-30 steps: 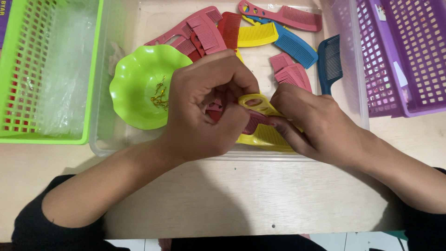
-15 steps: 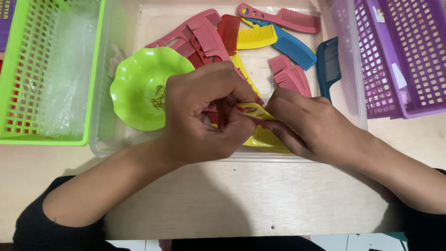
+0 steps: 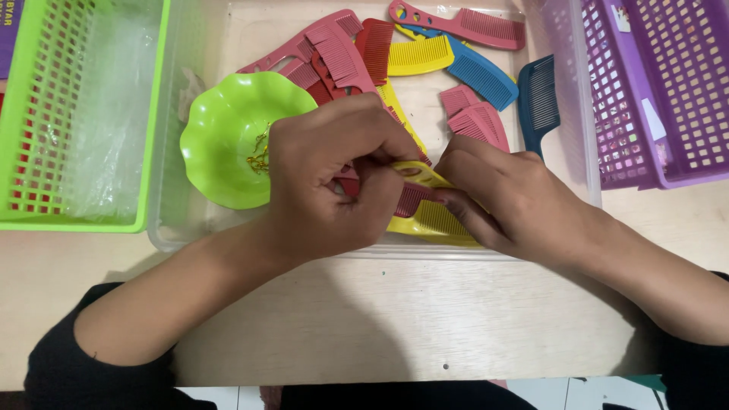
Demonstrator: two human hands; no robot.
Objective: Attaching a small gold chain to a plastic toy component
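Observation:
Both my hands meet over the near side of a clear plastic tray (image 3: 486, 254) full of combs. My left hand (image 3: 334, 178) is curled, its fingertips pinching the handle end of a yellow comb (image 3: 425, 220). My right hand (image 3: 509, 201) grips the same yellow comb from the right, fingers laid along it. A red comb (image 3: 410, 199) lies just under my fingers. A green scalloped bowl (image 3: 224, 140) with a thin gold chain (image 3: 260, 156) in it sits in the tray, touching my left hand's back.
Several pink, red, yellow and blue combs (image 3: 456, 57) lie at the tray's far side, a dark teal comb (image 3: 538, 102) at its right. A green basket (image 3: 76, 114) stands at left, a purple basket (image 3: 661, 83) at right. The wooden table edge (image 3: 395, 372) is near me.
My hands and the yellow comb have shifted slightly toward me and lower in the tray. My left fingers have closed tighter on the comb's handle end.

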